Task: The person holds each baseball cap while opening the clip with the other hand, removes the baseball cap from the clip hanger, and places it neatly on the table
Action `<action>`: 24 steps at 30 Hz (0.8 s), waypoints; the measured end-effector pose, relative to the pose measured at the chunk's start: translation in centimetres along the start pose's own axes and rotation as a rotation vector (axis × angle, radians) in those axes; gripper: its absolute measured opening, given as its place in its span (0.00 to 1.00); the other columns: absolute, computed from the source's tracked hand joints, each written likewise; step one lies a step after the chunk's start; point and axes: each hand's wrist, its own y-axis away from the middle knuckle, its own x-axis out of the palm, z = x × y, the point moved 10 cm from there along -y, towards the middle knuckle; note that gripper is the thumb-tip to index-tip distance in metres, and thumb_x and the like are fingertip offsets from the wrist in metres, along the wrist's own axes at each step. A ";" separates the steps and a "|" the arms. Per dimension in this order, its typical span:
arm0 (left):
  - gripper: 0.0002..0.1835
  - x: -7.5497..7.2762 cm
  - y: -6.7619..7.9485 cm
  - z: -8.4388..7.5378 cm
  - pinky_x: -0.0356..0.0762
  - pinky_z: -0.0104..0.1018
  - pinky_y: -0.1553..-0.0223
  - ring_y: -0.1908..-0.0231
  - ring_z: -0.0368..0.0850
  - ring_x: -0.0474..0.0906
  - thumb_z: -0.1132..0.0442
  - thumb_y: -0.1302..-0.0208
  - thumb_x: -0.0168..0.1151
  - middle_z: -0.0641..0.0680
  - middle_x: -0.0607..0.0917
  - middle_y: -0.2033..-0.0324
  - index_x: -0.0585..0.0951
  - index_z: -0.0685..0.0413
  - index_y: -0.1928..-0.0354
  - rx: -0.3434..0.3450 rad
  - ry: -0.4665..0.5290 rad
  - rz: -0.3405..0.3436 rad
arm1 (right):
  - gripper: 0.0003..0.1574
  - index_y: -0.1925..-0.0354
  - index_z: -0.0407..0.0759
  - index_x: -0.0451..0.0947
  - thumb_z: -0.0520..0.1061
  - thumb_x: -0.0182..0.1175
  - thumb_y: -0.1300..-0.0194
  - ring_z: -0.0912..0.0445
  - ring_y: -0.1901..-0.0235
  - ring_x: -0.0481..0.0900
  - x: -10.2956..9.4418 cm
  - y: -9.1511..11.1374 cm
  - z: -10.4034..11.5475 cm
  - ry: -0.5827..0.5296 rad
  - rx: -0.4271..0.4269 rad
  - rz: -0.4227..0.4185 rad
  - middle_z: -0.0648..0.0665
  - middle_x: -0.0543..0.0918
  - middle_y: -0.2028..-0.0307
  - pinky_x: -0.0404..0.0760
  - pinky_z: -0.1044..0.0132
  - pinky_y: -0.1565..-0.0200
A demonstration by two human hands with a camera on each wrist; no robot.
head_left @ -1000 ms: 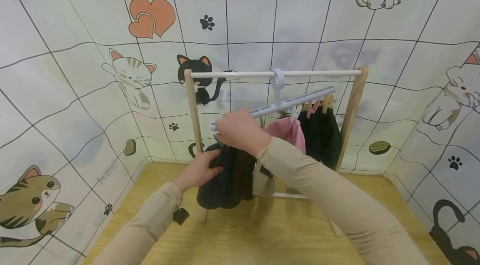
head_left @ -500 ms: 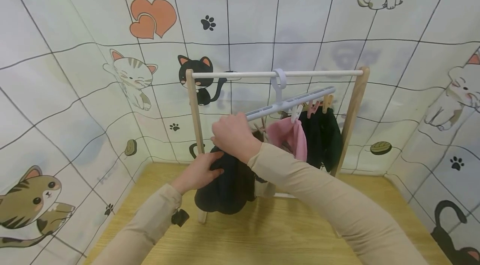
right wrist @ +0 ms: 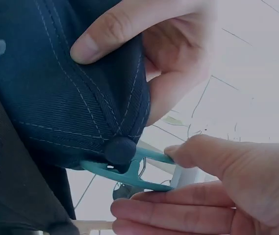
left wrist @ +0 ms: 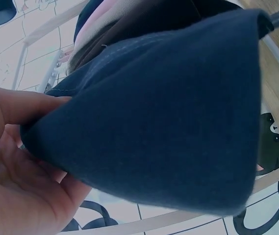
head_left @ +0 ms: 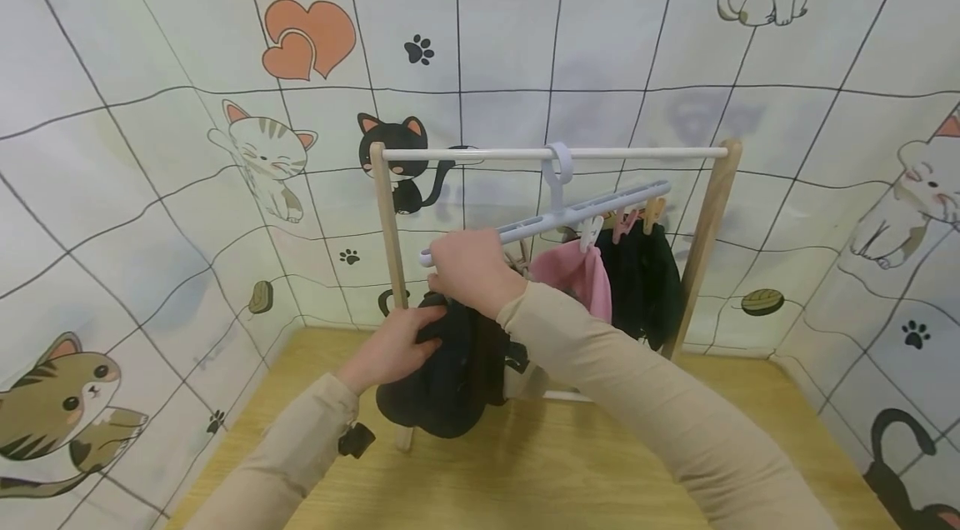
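A navy cap [head_left: 431, 397] hangs below the left end of a pale lavender clip hanger [head_left: 585, 212]. My left hand [head_left: 393, 347] holds the cap's left side, thumb on one face and fingers on the other, as the left wrist view shows. With thumb and fingers, my right hand [right wrist: 217, 186] pinches the handles of a teal clothespin [right wrist: 124, 180] beside the cap's top button [right wrist: 120, 150]. The clothespin's far end lies against the cap; whether it bites the fabric I cannot tell. In the head view my right hand covers the clothespin.
The hanger hooks over the white rail [head_left: 465, 154] of a wooden-sided rack [head_left: 708, 238] on a wood-grain table [head_left: 570, 472]. Also hanging from it are a brown item [head_left: 491, 359], a pink one [head_left: 577, 273] and dark ones [head_left: 637, 284], some with visible clothespins. Cat-printed walls surround the table.
The cap's lower part has swung left and lower, and my left hand has stayed on it. My right hand dipped slightly over the hanger's left end, then rose a little.
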 end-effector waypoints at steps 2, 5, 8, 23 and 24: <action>0.16 -0.1 0.0 0.1 0.73 0.40 0.61 0.61 0.48 0.76 0.74 0.48 0.58 0.57 0.80 0.60 0.76 0.63 0.55 -0.006 0.005 -0.013 | 0.13 0.74 0.49 0.77 0.56 0.58 0.46 0.57 0.84 0.70 0.0 0.0 -0.4 -0.027 0.015 -0.003 0.52 0.72 0.85 0.69 0.61 0.83; 0.14 -0.1 0.0 0.3 0.72 0.38 0.63 0.65 0.43 0.75 0.74 0.49 0.58 0.53 0.80 0.64 0.76 0.61 0.57 -0.014 0.016 -0.015 | 0.13 0.73 0.48 0.78 0.55 0.58 0.46 0.57 0.83 0.70 -0.2 0.1 -0.7 -0.049 0.031 -0.016 0.52 0.72 0.85 0.69 0.62 0.83; 0.14 -0.1 0.1 0.2 0.72 0.37 0.65 0.67 0.41 0.74 0.74 0.49 0.58 0.53 0.80 0.66 0.77 0.61 0.58 -0.010 0.023 -0.005 | 0.14 0.73 0.47 0.78 0.56 0.58 0.45 0.57 0.84 0.70 -0.3 0.1 -0.9 -0.058 0.045 -0.025 0.52 0.72 0.85 0.69 0.62 0.83; 0.12 0.0 2.5 2.0 0.72 0.40 0.60 0.63 0.44 0.76 0.75 0.52 0.58 0.50 0.81 0.66 0.78 0.58 0.63 -0.052 0.087 0.024 | 0.21 0.82 0.48 0.74 0.63 0.57 0.51 0.57 0.87 0.65 -0.8 -0.1 -0.9 -0.078 0.068 -0.077 0.52 0.66 0.90 0.64 0.65 0.88; 0.12 0.0 2.7 2.1 0.72 0.40 0.60 0.63 0.45 0.76 0.75 0.52 0.58 0.51 0.81 0.66 0.78 0.59 0.63 -0.052 0.082 0.020 | 0.22 0.82 0.48 0.74 0.64 0.56 0.51 0.57 0.87 0.65 -0.8 0.0 -0.9 -0.073 0.068 -0.084 0.52 0.65 0.90 0.63 0.65 0.88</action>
